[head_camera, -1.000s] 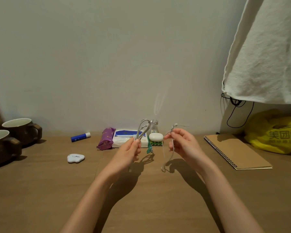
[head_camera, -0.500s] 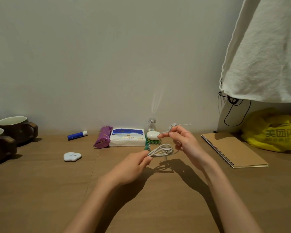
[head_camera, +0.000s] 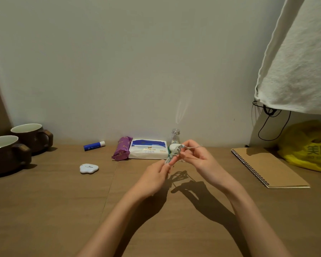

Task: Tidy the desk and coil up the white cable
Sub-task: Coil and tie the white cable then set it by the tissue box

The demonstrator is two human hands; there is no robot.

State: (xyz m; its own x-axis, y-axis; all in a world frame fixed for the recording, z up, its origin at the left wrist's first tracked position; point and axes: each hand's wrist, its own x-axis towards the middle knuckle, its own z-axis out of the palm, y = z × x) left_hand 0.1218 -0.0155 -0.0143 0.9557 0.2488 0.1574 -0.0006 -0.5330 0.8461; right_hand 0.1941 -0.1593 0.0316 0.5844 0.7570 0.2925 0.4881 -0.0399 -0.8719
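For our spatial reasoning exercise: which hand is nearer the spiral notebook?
Right. The right hand is just left of the notebook; the left hand lies farther left.

The white cable [head_camera: 192,147] blurs where the fingers [head_camera: 186,155] pinch it.

The yellow plastic bag [head_camera: 302,145] at the right edge carries dark green Chinese characters, "美团", with a smaller line beneath that is cut off and unreadable. Print on the tissue pack [head_camera: 147,151] and the purple wrapper [head_camera: 121,151] is too small to read.
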